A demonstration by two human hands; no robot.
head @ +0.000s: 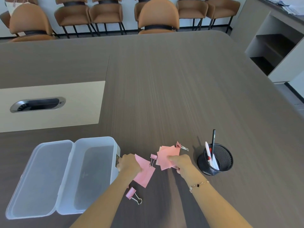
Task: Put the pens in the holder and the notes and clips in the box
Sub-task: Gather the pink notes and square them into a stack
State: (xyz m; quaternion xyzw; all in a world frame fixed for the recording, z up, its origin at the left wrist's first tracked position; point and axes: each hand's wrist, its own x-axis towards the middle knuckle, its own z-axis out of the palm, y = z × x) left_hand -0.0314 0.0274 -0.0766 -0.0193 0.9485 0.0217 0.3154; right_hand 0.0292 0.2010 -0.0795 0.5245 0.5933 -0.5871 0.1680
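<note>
Gathering of the pink sticky notes appears to be the step in hand. Pens [212, 155] are already stood in the black mesh holder [215, 160] at the right, so that part of the task is judged done. The clear plastic box [97, 171] is set at the near left with its hinged lid [44, 175] thrown open flat, and nothing is seen inside it. A fanned bundle of notes [167, 156] is pinched by the right hand [181, 163], just left of the holder. A second pair of notes [144, 171] is pressed or gripped by the left hand [130, 163] beside the box's right wall; whether they are lifted from the wooden table [164, 79] cannot be told. Three pink binder clips lie loose: one [153, 159] between the two hands, one [181, 146] just beyond the bundle, and one [133, 195] near, below the left forearm. The next move is judged to call for both lots of notes to be carried left over the box wall and dropped in, kept together so none slips out. The clips then need to be picked up one by one.
</note>
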